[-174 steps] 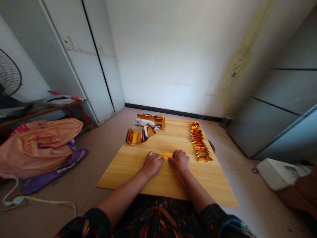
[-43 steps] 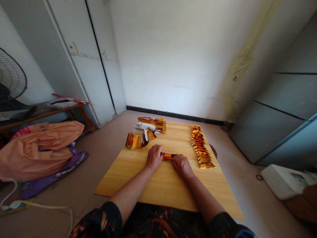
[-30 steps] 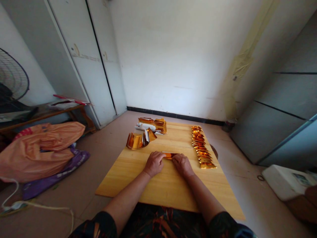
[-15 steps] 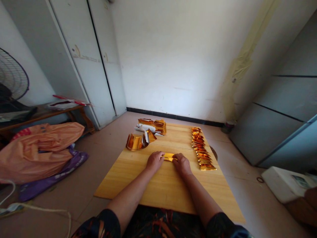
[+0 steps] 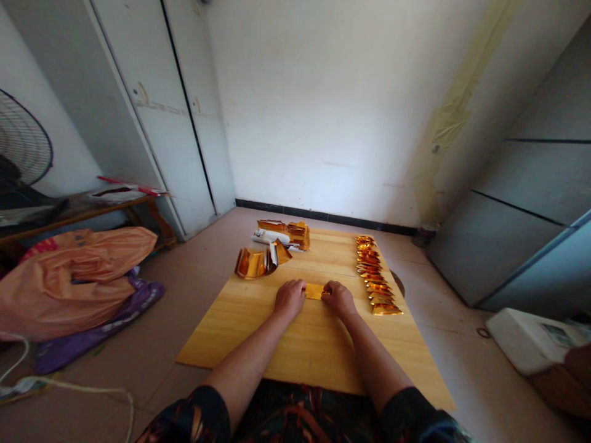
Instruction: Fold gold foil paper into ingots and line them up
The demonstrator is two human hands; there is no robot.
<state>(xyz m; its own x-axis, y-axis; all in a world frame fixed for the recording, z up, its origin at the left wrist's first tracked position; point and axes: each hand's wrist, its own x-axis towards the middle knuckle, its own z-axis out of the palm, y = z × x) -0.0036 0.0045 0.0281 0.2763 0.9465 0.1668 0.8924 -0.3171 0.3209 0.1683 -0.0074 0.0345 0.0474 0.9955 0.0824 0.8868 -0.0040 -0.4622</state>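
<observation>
Between my two hands lies a small strip of gold foil paper (image 5: 314, 291), low over the wooden board. My left hand (image 5: 290, 298) is closed on its left end, and my right hand (image 5: 338, 298) grips the right end; the fingertips are partly hidden. To the right runs a row of folded gold foil pieces (image 5: 378, 286), overlapping one another. Beyond my left hand stands a curved stack of gold foil sheets (image 5: 253, 264), with white undersides showing. Behind it is another pile of gold and white sheets (image 5: 299, 235).
The wooden board (image 5: 295, 354) serves as the work surface. An orange bag (image 5: 92, 271) and a purple bag (image 5: 106, 329) lie on the floor at left, near a fan (image 5: 25, 141). At right are a white box (image 5: 530, 341) and a grey cabinet (image 5: 521, 203).
The gold foil paper between my hands looks flatter and a little wider, where a raised fold showed before. Both hands have stayed in nearly the same place.
</observation>
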